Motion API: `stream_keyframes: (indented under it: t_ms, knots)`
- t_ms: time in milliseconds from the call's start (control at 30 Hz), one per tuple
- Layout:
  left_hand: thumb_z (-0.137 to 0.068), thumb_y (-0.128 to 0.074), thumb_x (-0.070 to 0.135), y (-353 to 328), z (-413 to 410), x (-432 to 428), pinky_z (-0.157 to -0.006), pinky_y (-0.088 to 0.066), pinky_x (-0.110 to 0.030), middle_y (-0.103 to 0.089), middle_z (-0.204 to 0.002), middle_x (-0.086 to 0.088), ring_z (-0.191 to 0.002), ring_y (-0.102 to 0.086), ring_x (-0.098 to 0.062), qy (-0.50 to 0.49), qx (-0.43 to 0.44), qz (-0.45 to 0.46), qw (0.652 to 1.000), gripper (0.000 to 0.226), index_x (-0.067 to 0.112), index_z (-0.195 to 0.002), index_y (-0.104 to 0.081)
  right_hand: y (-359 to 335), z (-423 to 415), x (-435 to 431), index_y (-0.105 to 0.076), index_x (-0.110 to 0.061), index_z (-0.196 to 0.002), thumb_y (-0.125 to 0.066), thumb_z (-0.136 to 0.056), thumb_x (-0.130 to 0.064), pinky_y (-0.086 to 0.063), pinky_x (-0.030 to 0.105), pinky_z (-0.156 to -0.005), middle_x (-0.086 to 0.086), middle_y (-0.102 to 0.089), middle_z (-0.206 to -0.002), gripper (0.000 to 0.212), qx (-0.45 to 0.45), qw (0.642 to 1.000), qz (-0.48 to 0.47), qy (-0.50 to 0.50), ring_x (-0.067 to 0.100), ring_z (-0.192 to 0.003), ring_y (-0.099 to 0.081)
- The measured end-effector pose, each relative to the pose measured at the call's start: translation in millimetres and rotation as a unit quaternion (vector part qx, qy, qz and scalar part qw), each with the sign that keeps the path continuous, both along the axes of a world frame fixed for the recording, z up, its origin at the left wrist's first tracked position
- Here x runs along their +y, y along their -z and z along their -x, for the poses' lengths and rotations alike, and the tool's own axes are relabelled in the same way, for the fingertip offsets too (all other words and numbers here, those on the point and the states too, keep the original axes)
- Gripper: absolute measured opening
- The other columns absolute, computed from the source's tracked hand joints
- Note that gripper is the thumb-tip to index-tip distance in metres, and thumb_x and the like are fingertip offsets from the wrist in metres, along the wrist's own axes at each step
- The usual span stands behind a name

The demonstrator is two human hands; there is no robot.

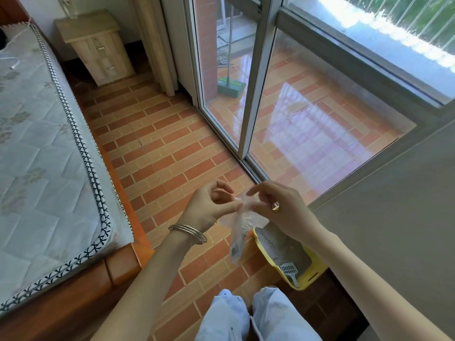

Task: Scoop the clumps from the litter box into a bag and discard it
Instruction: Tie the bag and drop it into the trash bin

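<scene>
Brick-patterned tile floor (157,148) between bed (44,148) and sliding glass door (246,77), yellow litter box (306,269) with grey scoop (289,270), left hand (211,207) and right hand (275,207) pinching clear bag (240,232), dark clumps at bottom

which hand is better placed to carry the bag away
Left, probably: the left hand pinches the clear plastic bag at its neck, with the clumps hanging straight below that grip, while the right hand holds only the loose top, its fingers blurred.
</scene>
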State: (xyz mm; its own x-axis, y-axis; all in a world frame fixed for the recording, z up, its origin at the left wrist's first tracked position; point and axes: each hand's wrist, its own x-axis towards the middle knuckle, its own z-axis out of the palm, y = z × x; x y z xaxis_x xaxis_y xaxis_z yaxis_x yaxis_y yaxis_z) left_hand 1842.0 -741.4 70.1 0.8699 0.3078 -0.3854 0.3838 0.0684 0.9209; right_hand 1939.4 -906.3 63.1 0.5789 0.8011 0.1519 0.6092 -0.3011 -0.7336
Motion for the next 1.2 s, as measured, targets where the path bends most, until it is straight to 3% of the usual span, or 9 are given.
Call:
stream_keyframes:
  t_ms: [167,300,400,600,700,867,1000,1100,1200]
  knots:
    - [-0.069,-0.077,0.008,11,13,8,-0.065,-0.054,-0.019,-0.066,-0.073,0.007,-0.068,-0.064,-0.007,0.003,-0.026,-0.291,0.956,0.023,0.019,-0.081,-0.062,7,6,-7,-0.049,-0.018,-0.099,-0.07,-0.081,-0.015,-0.041,0.022,-0.059,-0.004,-0.05,-0.073,0.028,0.067,0.995,0.074,0.018,0.012,-0.061,-0.044]
    - [-0.069,-0.074,0.006,29,29,25,-0.064,-0.054,-0.026,-0.066,-0.069,0.006,-0.067,-0.063,-0.009,-0.046,-0.003,-0.372,0.927,0.018,0.019,-0.077,-0.064,20,4,-24,-0.055,-0.017,-0.088,-0.066,-0.084,-0.013,-0.039,0.02,-0.057,0.002,-0.055,-0.073,0.013,0.068,0.99,0.118,0.032,0.014,-0.061,-0.045]
    - [-0.071,-0.075,0.008,47,39,44,-0.061,-0.053,-0.025,-0.064,-0.067,0.005,-0.064,-0.061,-0.011,-0.082,0.023,-0.408,0.909,0.015,0.019,-0.073,-0.064,31,-2,-42,-0.051,-0.032,-0.073,-0.066,-0.084,-0.014,-0.036,0.018,-0.057,-0.006,-0.051,-0.066,0.026,0.076,0.984,0.155,0.044,0.009,-0.058,-0.042]
    - [-0.074,-0.071,0.006,78,39,37,-0.063,-0.054,-0.03,-0.067,-0.074,-0.002,-0.068,-0.061,-0.015,-0.084,0.069,-0.404,0.908,0.009,0.014,-0.074,-0.066,55,-10,-52,-0.057,-0.023,-0.078,-0.064,-0.085,-0.013,-0.034,0.014,-0.056,-0.005,-0.052,-0.074,0.014,0.042,0.975,0.211,0.056,0.003,-0.061,-0.042]
    - [-0.077,-0.068,0.004,73,32,21,-0.061,-0.045,-0.008,-0.062,-0.072,0.004,-0.068,-0.056,-0.003,-0.116,0.043,-0.343,0.931,0.01,0.013,-0.074,-0.064,50,-9,-47,-0.061,-0.017,-0.087,-0.062,-0.087,-0.013,-0.038,0.007,-0.063,-0.016,-0.047,-0.084,0.004,0.024,0.983,0.178,0.044,-0.002,-0.072,-0.046]
    - [-0.081,-0.066,0.011,62,18,-14,-0.061,-0.043,-0.013,-0.064,-0.076,0.005,-0.073,-0.059,-0.007,-0.099,0.057,-0.214,0.97,0.008,0.017,-0.078,-0.061,45,-2,-33,-0.06,-0.012,-0.087,-0.057,-0.09,-0.014,-0.047,0.015,-0.066,-0.003,-0.062,-0.083,0.005,0.136,0.985,0.105,0.026,0.008,-0.074,-0.058]
    - [-0.082,-0.066,0.012,58,5,-35,-0.062,-0.046,-0.011,-0.065,-0.079,0.004,-0.074,-0.06,-0.006,-0.083,0.038,-0.174,0.98,0.007,0.017,-0.081,-0.061,44,-4,-27,-0.057,-0.024,-0.081,-0.06,-0.089,-0.019,-0.044,0.017,-0.063,-0.002,-0.06,-0.075,0.01,0.201,0.976,0.056,0.053,0.01,-0.068,-0.056]
    - [-0.082,-0.067,0.012,55,-4,-46,-0.067,-0.048,-0.012,-0.066,-0.081,0.004,-0.077,-0.061,-0.006,-0.074,0.015,-0.153,0.985,0.007,0.016,-0.083,-0.062,43,-12,-28,-0.06,-0.022,-0.084,-0.061,-0.089,-0.017,-0.044,0.015,-0.063,-0.007,-0.06,-0.077,0.007,0.19,0.98,0.05,0.018,0.008,-0.069,-0.056]
    - [-0.082,-0.067,0.011,53,-10,-54,-0.073,-0.05,-0.014,-0.067,-0.084,0.004,-0.082,-0.063,-0.007,-0.076,0.005,-0.147,0.986,0.008,0.017,-0.084,-0.063,46,-22,-33,-0.065,-0.022,-0.086,-0.065,-0.086,-0.016,-0.044,0.016,-0.064,-0.013,-0.054,-0.082,0.006,0.083,0.994,0.065,-0.023,0.008,-0.074,-0.053]
